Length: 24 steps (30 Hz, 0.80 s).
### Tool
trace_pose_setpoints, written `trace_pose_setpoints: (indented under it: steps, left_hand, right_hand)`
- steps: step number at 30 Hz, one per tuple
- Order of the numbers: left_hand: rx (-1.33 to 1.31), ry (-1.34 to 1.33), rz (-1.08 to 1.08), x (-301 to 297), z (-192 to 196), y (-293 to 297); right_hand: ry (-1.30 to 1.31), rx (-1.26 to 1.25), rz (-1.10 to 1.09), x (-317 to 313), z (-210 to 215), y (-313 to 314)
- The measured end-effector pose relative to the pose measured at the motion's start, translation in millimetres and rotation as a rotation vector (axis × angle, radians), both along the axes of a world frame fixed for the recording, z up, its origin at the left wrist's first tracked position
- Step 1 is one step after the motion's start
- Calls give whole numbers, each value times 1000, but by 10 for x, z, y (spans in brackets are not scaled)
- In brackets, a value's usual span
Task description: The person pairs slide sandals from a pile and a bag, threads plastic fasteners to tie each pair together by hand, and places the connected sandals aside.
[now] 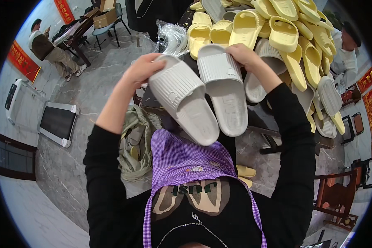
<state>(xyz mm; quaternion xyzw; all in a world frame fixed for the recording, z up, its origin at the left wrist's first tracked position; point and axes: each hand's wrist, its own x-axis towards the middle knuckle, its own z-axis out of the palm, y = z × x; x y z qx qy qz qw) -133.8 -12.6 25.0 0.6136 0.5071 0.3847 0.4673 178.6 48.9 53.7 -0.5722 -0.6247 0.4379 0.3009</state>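
Two light grey slide slippers are held up side by side in front of me, their heels toward my body. My left hand [144, 71] grips the toe end of the left grey slipper [185, 99], which tilts with its heel to the right. The right grey slipper [225, 97] hangs nearly straight, and my right hand [244, 57] pinches it at the toe. Both show ribbed straps and bare insoles. Just beyond them, a heap of yellow slippers [284, 34] with some grey ones covers the table [260, 118].
Clear plastic bags [171, 38] lie at the table's far left. An open sack [138, 165] holding slippers stands on the floor by my left side. Two yellow slippers [246, 170] lie under the table. A treadmill [58, 122], a wooden chair [337, 192] and two other people are farther off.
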Motion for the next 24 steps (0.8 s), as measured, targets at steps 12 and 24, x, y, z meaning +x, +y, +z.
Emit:
trace_pose_setpoints:
  steps: [12,24]
  left_hand:
    - [373,577,236,487,-514,292]
    - [968,578,455,404,-236,115]
  right_hand:
    - [-381,714,-38,82,-339,-303]
    - [-400,1129,265,49,-52,-854]
